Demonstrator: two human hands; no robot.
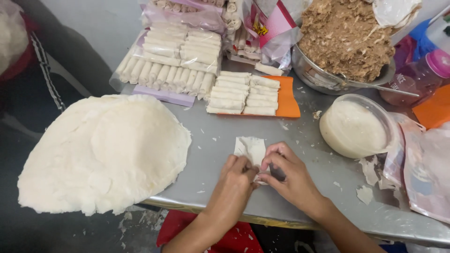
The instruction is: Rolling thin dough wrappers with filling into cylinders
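Both hands, left hand (pixel 236 180) and right hand (pixel 288 175), pinch a small pastry wrapper (pixel 251 149) with closed fingers near the desk's (pixel 215 140) front edge. A stack of round wrappers (pixel 103 152) overhangs the left edge.

Both hands (pixel 262 175) pinching wrapper (pixel 251 150), wrapper stack (pixel 103 150), rolls tray (pixel 286 100)

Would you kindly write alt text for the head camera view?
Two bare hands, left hand and right hand, fold a small white wrapper on a grey table. A stack of round wrappers lies left; finished rolls, a bowl of paste and a bowl of filling sit behind.
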